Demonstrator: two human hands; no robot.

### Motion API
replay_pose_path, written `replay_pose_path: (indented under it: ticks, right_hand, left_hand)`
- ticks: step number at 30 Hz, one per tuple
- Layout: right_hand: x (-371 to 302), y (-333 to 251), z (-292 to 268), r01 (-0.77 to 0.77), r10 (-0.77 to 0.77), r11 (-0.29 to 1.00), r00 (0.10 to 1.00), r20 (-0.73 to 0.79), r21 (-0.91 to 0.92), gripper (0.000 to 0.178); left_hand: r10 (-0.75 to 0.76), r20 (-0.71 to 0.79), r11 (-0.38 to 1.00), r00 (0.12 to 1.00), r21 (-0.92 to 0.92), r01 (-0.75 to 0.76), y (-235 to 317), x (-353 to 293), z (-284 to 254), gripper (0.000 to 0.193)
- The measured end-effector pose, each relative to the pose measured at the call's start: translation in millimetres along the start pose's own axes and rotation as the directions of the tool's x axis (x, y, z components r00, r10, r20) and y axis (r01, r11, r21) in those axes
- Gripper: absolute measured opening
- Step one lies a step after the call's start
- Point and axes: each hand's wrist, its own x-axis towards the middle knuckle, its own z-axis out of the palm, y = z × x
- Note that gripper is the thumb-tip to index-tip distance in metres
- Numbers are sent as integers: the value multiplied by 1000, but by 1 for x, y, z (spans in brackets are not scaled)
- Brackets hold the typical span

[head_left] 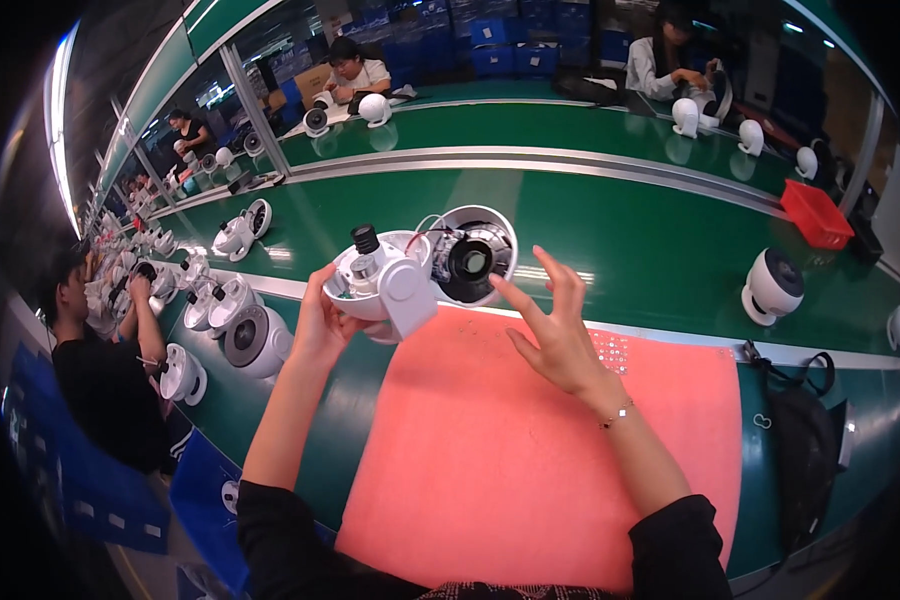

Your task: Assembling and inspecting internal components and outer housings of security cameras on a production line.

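My left hand point(322, 322) grips a white plastic device housing point(407, 296) above the far edge of a pink mat. From its opened top rises a metal part capped by a black cylinder point(365, 238). Thin wires join this housing to an open, round white shell point(511, 250) with a black ring-shaped inside, just to its right. My right hand point(560, 335) is open with spread fingers; its index fingertip is at the shell's lower right rim, and I cannot tell whether it touches.
The pink mat point(530, 450) covers the green bench, with a sheet of small round stickers point(611, 352) at its far edge. White devices point(255, 342) crowd the left, near a seated co-worker point(100, 340). At right are another white device point(772, 287), a red bin point(817, 213) and a black bag point(805, 455).
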Motion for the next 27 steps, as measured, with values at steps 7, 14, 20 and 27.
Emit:
replay_pose_path:
  ticks: [7, 14, 20, 27]
  right_hand:
    - [-8, 6, -12, 128, -138, 989, 977, -163, -72, 44]
    - [1, -29, -51, 283, -259, 744, 957, -130, 605, 52]
    - [-5, -21, -65, -5, -35, 790, 998, 53, 613, 46]
    - [-10, -9, -81, -117, 55, 834, 990, 130, 539, 44]
  left_hand:
    - [-30, 64, 995, 998, 95, 24, 14, -20, 10, 47]
    - [-201, 369, 979, 907, 103, 175, -68, 38, -31, 25]
    - [-340, 349, 935, 873, 230, 272, -95, 4, 25, 39]
    - [-113, 226, 994, 968, 36, 108, -94, -35, 38, 55]
